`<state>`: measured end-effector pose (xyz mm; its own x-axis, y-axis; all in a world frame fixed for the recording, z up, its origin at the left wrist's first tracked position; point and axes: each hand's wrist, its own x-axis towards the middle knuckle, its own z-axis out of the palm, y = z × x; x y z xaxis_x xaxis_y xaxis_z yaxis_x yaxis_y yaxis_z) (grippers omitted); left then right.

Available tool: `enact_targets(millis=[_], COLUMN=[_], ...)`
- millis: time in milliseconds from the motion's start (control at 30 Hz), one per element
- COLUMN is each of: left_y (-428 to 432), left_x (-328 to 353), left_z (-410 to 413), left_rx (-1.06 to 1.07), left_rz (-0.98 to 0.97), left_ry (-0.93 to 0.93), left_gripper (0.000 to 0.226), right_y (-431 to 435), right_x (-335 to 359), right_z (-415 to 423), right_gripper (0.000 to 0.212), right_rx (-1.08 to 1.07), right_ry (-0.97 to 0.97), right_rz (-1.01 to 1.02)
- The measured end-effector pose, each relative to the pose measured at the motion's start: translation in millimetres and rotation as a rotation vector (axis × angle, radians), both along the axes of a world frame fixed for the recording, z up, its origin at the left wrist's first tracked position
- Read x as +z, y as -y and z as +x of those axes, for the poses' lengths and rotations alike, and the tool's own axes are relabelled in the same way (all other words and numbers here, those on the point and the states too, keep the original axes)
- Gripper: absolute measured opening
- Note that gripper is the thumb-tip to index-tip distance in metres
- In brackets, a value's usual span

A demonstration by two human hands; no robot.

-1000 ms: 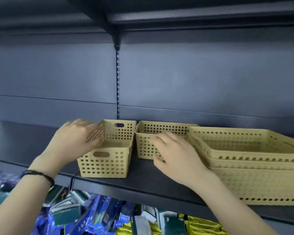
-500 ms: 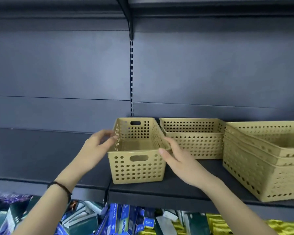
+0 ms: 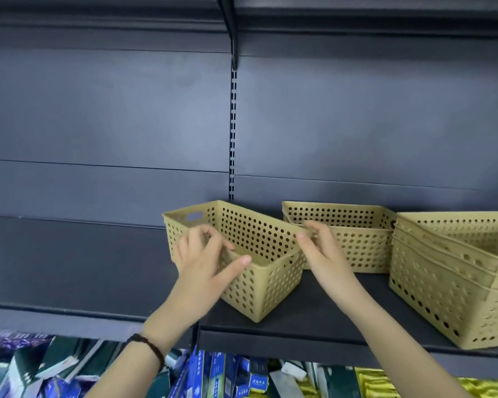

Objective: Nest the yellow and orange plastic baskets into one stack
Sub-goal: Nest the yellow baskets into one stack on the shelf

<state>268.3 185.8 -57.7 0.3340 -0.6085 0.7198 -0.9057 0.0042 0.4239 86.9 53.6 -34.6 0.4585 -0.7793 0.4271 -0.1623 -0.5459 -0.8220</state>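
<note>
Dark grey shop shelving with a slotted upright (image 3: 233, 133) up the back panel. On the black shelf (image 3: 328, 311), a small yellow basket (image 3: 259, 285) set at an angle, one corner pointing at the front edge; cannot tell whether lifted or resting. Left hand (image 3: 204, 262) clamped on its left wall, thumb along the near rim, fingers curled over the top edge. Right hand (image 3: 325, 254) pinching the rim of its right wall toward the far corner. Hands apart, one on each side. Dark cord bracelet (image 3: 147, 344) on the left wrist. Just right of the held basket and behind the right hand, a second small basket (image 3: 357, 248) against the back panel. Further right, a nested stack of larger baskets (image 3: 443, 297), partly cut off at the edge of view. Below the shelf, blue and dark boxes (image 3: 213, 374) packed upright.
</note>
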Motion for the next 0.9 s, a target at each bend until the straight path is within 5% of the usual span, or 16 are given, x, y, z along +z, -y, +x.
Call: enact_targets(millis=[200,333,433,667,800,900], left_y=[16.5,6.3,-8.5,-21.0,-20.5,-37.3], left_x=[-0.2,10.5,11.0,-6.5,0.0,15.0], left_z=[-23.9,17.5,67.8,109.8,105.0,104.2], left_rx=[0.021,0.228,0.364,-0.182,-0.292,-0.308], left_rz=[0.015,-0.292,-0.299,-0.157,-0.187,-0.227], left_ry=[0.036,-0.208,-0.431,-1.052,-0.992,-0.868], left_gripper=[0.06,0.041,0.046,0.044,0.047,0.05], right_y=[-15.7,-15.2,-19.2,-31.6,-32.8,-30.3], right_x=[-12.0,-6.2,-3.2,-19.7,-15.2,-4.9], right_z=[4.6,4.9,2.9,0.0,1.0,2.4], right_gripper=[0.041,0.048,0.051,0.089,0.132,0.138], right_rx=[0.106,0.134,0.154,0.287,0.369,0.344], right_ry=[-0.005,-0.003,0.036,0.032,-0.024,-0.034], right_rz=[0.11,0.182,0.233,0.309,0.309,0.262])
